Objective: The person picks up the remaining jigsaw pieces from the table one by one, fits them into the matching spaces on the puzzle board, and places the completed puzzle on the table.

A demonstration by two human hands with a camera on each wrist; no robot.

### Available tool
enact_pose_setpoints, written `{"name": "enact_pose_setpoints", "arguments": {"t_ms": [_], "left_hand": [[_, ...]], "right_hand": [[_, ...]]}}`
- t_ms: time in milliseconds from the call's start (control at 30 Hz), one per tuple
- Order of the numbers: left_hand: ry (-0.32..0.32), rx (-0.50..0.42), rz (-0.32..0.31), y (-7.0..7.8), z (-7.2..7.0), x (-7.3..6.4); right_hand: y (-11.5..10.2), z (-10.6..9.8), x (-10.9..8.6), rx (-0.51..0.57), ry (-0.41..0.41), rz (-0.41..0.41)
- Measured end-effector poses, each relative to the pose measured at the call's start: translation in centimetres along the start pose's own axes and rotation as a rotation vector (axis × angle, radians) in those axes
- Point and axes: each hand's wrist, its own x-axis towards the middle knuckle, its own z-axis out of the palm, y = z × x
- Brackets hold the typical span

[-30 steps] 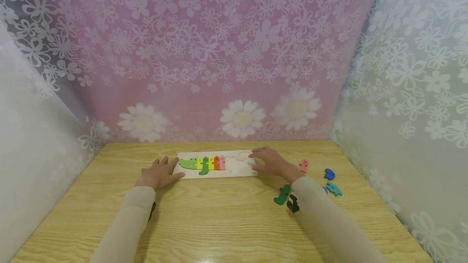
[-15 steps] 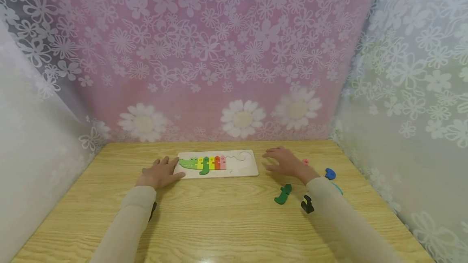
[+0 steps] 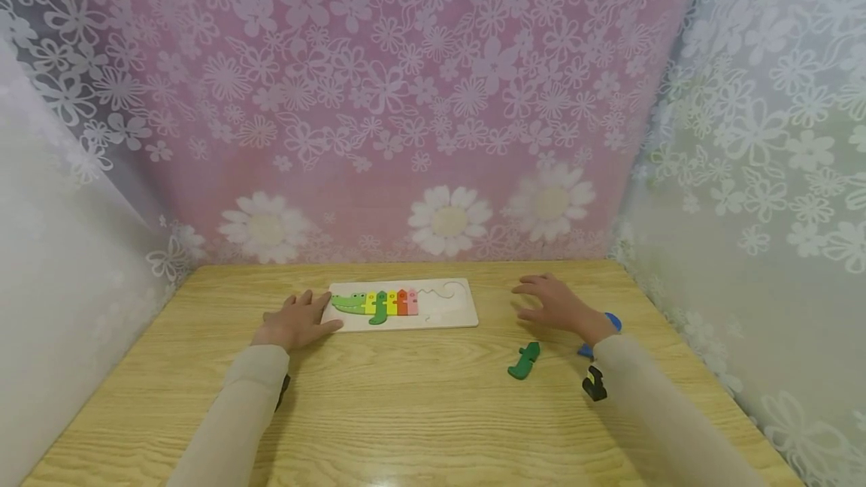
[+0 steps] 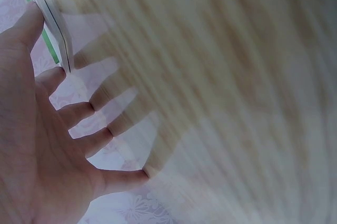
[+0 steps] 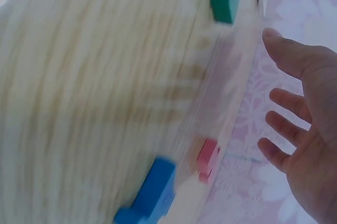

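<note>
A pale wooden crocodile puzzle board (image 3: 446, 316) lies at the back middle of the table. Its left part bears a green crocodile head (image 3: 348, 303) and several coloured body pieces; bare outlines show on the right. My left hand (image 3: 292, 322) rests at the board's left end, fingers spread, thumb and index finger touching its edge (image 4: 60, 40). To the right of the board, my right hand (image 3: 558, 305) hovers with loosely extended fingers, holding nothing. A dark green puzzle piece (image 3: 524, 361) lies in front of it. The right wrist view shows a pink piece (image 5: 208, 156) and a blue piece (image 5: 152, 190) below the hand.
Another blue piece (image 3: 613, 321) shows behind my right wrist, partly covered. A black wrist-worn device (image 3: 594, 383) sits under the right sleeve. Flowered cloth (image 3: 433, 171) hangs along the table's (image 3: 406, 427) back edge and both sides.
My right hand has left the board's right end and moved rightward toward the loose pieces, covering some of them. My left hand and the board have stayed put.
</note>
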Motion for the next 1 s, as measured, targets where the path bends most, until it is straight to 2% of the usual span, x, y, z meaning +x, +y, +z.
{"name": "enact_pose_setpoints", "arguments": {"t_ms": [300, 433, 733, 1000], "left_hand": [[0.001, -0.012, 0.009, 0.1, 0.0, -0.2], [0.005, -0.006, 0.010, 0.1, 0.1, -0.1], [0.007, -0.002, 0.006, 0.0, 0.2, 0.0], [0.003, 0.002, 0.012, 0.0, 0.0, -0.1]], "right_hand": [[2.5, -0.4, -1.9, -0.088, 0.035, 0.013], [3.3, -0.6, -2.7, -0.092, 0.038, 0.027], [4.1, -1.0, -4.0, -0.150, -0.020, 0.104], [4.3, -1.0, -4.7, -0.127, -0.055, 0.186]]}}
